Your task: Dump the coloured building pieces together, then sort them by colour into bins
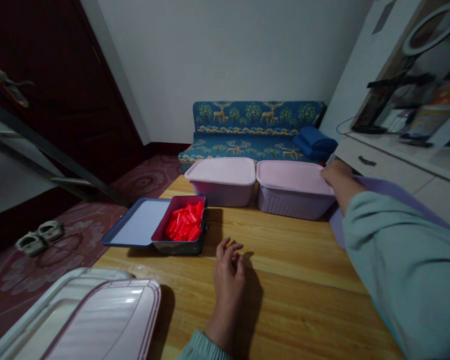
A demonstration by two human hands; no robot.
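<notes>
My left hand (228, 270) rests on the wooden table (285, 280), fingers loosely curled and slightly apart, holding nothing. It lies just right of an open blue tin (180, 245) filled with several red pieces (185, 222); the tin's lid (138, 222) is swung open to the left. My right hand (335, 172) reaches far forward to the back right corner of a pink-lidded tub (292, 180); its fingers are hidden behind the tub. A second pink-lidded tub (221, 172) stands to its left.
A white and pink lidded box (97, 315) sits at the table's near left corner. A lilac object (390, 190) lies under my right arm. A patterned blue sofa (255, 130) stands behind the table, shoes (39, 237) lie on the floor at left, a white cabinet (397, 160) at right.
</notes>
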